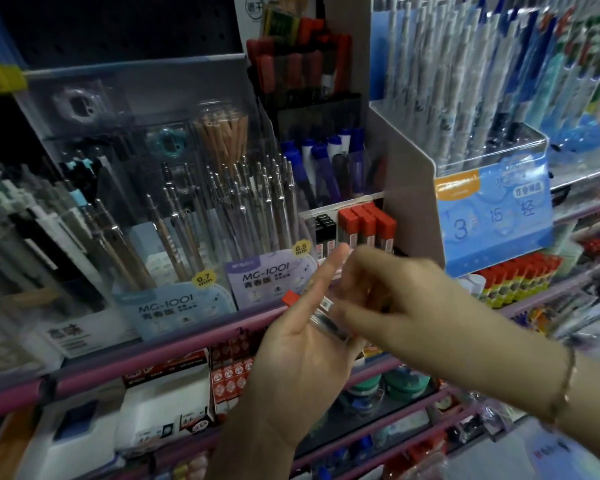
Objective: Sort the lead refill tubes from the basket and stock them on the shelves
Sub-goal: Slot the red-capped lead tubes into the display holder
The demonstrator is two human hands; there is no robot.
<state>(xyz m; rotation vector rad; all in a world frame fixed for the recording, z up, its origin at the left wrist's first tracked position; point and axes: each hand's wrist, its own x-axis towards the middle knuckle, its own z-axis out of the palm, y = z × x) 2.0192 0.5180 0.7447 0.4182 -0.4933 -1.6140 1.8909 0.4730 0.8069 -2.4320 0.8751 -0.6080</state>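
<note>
The left hand's fingers (328,271) are straight and pressed together, pointing to about one o'clock, and a red-capped lead refill tube (312,311) lies across the left hand (302,344) at their base. Its long axis runs from ten o'clock to four o'clock, red cap at the ten o'clock end; a small printed label sits mid-tube (too blurred to read). The right hand (395,299) comes in from four o'clock, fingers curled over the tube's lower end, though blur hides whether they actually pinch it.

At twelve o'clock from the hands, on the shelf, a tray holds upright red-capped refill tubes (368,225) beside black-capped refill tubes (324,230). At ten o'clock stand two clear displays of mechanical pencils: one card reads "MG-1001" with a yellow "0.5 mm" tag (301,249), the other "MG-1001" with "0.7 mm" (204,279). At two o'clock a blue pen display (492,216) shows "3" and "15".
</note>
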